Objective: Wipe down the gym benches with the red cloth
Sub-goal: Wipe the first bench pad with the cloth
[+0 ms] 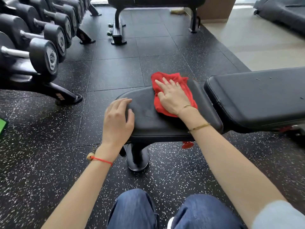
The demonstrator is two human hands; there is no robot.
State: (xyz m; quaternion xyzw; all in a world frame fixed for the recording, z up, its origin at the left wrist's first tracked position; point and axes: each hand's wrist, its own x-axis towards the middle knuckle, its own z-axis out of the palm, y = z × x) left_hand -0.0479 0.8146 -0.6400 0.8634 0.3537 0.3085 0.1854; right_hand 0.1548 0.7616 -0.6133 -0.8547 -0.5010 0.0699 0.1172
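the right hand [173, 98] lies flat, fingers spread, pressing a crumpled red cloth [171, 93] onto the far side of a black padded vinyl bench seat [148, 116]. the left hand [118, 121] rests open on the seat's left end, gripping nothing. a rack of black dumbbells [41, 47] stands to the left on speckled rubber flooring [49, 162].
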